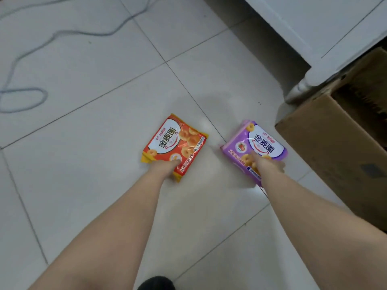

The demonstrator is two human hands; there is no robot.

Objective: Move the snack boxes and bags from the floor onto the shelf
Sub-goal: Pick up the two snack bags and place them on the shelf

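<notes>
An orange snack bag (175, 143) with a white label is held over the white tiled floor, and my left hand (164, 167) grips its near edge, thumb on top. A purple snack bag (254, 146) of the same brand sits to its right. My right hand (267, 165) grips the purple bag's near end, thumb on its face. My fingers are hidden under both bags. Whether the bags touch the floor I cannot tell.
An open brown cardboard box (326, 147) stands at the right, close to the purple bag. A white shelf unit (326, 49) rises at the upper right above the box. A grey cable (23, 97) loops across the tiles at the far left.
</notes>
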